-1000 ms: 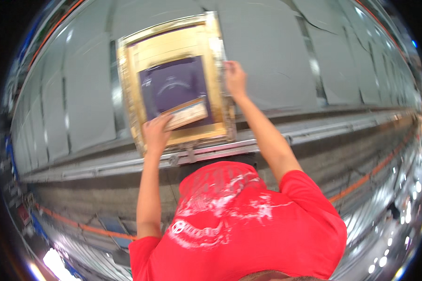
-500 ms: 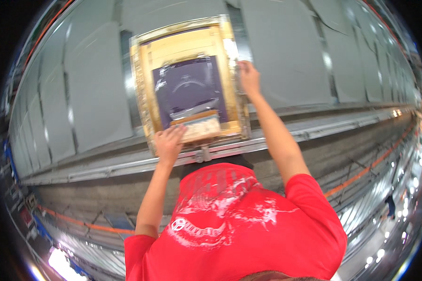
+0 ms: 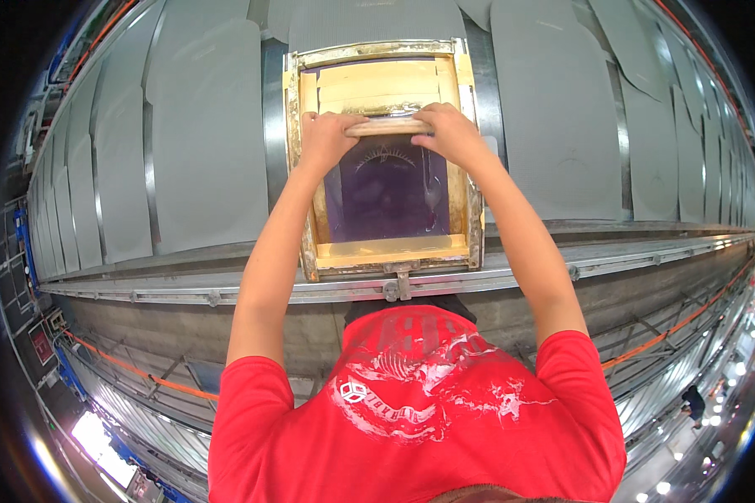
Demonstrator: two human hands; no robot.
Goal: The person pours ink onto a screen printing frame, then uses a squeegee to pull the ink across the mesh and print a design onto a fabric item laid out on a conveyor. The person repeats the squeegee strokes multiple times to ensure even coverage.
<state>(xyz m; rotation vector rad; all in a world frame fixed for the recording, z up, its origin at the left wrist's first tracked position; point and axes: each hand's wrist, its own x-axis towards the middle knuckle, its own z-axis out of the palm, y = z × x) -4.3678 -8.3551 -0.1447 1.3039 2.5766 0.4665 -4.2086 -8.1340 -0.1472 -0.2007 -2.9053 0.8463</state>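
Note:
A screen frame (image 3: 309, 243) with yellow taped borders lies on the long table, its purple mesh (image 3: 377, 197) showing a pale arched design and a clear wet streak at right. A pale wooden-handled squeegee (image 3: 387, 127) spans the upper part of the mesh. My left hand (image 3: 327, 138) grips its left end and my right hand (image 3: 444, 134) grips its right end, both with fingers bent round it.
Grey panels (image 3: 206, 126) with metal gaps line the table. A metal rail (image 3: 185, 295) with clamps runs along the near edge. An orange pipe (image 3: 151, 377) runs below. A distant person (image 3: 693, 407) stands at lower right among lights.
The squeegee has moved from the lower part of the mesh to the upper part. My right hand left the frame's right side and took hold of it. The frame appears straighter and further right.

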